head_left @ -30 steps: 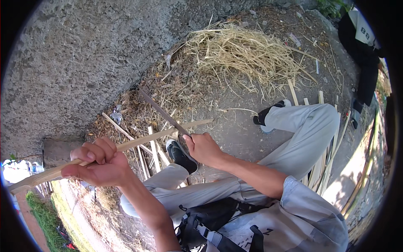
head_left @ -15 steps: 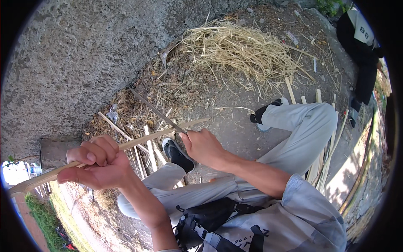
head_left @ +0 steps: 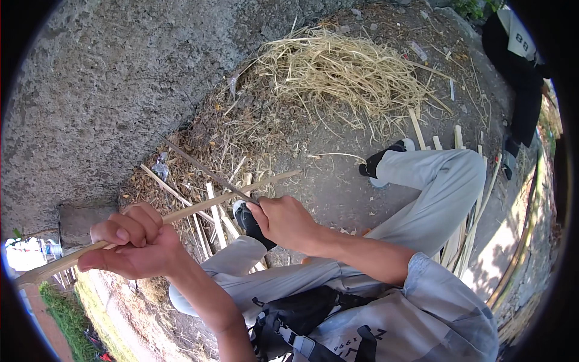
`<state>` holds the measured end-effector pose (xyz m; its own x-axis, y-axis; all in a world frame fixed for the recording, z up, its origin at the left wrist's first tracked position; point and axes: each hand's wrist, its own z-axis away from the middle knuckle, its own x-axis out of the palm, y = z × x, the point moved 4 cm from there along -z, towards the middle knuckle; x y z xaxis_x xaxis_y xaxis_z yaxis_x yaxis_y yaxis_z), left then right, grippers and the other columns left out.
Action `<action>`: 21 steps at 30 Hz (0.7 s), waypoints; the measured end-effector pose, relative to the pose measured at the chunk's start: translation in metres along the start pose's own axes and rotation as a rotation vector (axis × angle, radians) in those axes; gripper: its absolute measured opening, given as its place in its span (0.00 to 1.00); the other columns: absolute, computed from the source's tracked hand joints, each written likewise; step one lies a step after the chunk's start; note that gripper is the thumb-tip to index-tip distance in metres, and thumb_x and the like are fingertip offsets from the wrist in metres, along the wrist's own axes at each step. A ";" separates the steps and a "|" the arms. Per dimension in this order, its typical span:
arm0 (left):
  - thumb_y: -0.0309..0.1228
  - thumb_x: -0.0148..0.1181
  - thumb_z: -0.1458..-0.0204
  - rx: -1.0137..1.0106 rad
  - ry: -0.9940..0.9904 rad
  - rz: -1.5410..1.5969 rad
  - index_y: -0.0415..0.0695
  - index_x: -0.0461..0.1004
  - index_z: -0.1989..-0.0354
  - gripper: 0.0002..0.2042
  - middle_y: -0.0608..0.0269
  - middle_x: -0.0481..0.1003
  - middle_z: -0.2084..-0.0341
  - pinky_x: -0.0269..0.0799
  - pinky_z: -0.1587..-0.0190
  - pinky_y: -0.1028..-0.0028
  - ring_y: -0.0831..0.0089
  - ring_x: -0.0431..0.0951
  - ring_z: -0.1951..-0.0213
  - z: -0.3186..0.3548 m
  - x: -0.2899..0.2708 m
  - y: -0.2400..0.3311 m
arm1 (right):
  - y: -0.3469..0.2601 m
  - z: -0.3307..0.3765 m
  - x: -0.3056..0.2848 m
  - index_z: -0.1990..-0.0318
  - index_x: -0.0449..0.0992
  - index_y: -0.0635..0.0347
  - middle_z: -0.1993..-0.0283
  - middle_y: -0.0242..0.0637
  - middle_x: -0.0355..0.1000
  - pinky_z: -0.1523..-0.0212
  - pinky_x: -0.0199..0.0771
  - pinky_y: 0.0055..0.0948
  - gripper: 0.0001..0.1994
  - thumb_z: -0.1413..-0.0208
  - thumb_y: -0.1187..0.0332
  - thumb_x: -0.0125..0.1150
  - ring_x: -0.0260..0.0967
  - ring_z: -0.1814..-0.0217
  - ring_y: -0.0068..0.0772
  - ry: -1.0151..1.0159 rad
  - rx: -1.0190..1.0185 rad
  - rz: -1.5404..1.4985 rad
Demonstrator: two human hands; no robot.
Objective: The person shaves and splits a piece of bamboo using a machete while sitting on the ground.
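Observation:
My left hand (head_left: 129,241) is closed around a long pale strip that looks like bamboo (head_left: 199,206). The strip runs from the lower left edge up to the middle, its far tip tapering. My right hand (head_left: 283,223) grips a knife with a long, thin dark blade (head_left: 205,168); its handle is hidden in the fist. The blade points up and left and crosses the strip just beyond my right fingers. Whether the edge bites into the wood I cannot tell.
A heap of pale curly shavings (head_left: 344,72) lies on the ground ahead. More strips (head_left: 215,211) lie by my left shoe (head_left: 253,226), others beside my right leg (head_left: 431,181). A rough concrete wall (head_left: 108,90) rises at left. Another person (head_left: 518,78) is at the upper right.
My right hand with the knife has shifted a little left and down, and the blade lies flatter. The left hand and the strip have dipped slightly.

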<state>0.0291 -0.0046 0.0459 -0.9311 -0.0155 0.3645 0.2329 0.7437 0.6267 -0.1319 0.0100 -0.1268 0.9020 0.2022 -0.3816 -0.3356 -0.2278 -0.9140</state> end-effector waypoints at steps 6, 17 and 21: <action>0.63 0.38 0.42 0.025 0.075 -0.028 0.46 0.66 0.82 0.32 0.73 0.49 0.95 0.35 0.90 0.77 0.83 0.42 0.93 0.001 -0.015 0.004 | 0.108 0.000 0.030 0.77 0.74 0.69 0.81 0.61 0.69 0.72 0.73 0.53 0.21 0.36 0.62 0.46 0.71 0.76 0.64 -0.066 0.241 0.154; 0.64 0.36 0.42 -0.002 -0.168 0.113 0.44 0.66 0.80 0.33 0.74 0.49 0.95 0.38 0.91 0.78 0.83 0.44 0.94 0.008 0.011 0.000 | 0.204 0.020 0.033 0.72 0.76 0.70 0.74 0.62 0.72 0.67 0.74 0.53 0.19 0.38 0.62 0.48 0.72 0.71 0.64 -0.133 0.489 0.287; 0.63 0.33 0.41 0.039 -0.141 0.047 0.43 0.67 0.77 0.33 0.73 0.49 0.95 0.37 0.91 0.78 0.82 0.43 0.93 0.004 0.032 -0.009 | 0.189 0.016 0.046 0.73 0.76 0.69 0.75 0.62 0.72 0.68 0.74 0.53 0.20 0.38 0.61 0.48 0.72 0.72 0.65 -0.052 0.384 0.297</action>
<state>-0.0039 -0.0092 0.0488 -0.9501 0.1118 0.2912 0.2688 0.7669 0.5828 -0.1580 -0.0083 -0.3192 0.7404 0.2309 -0.6312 -0.6614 0.0828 -0.7455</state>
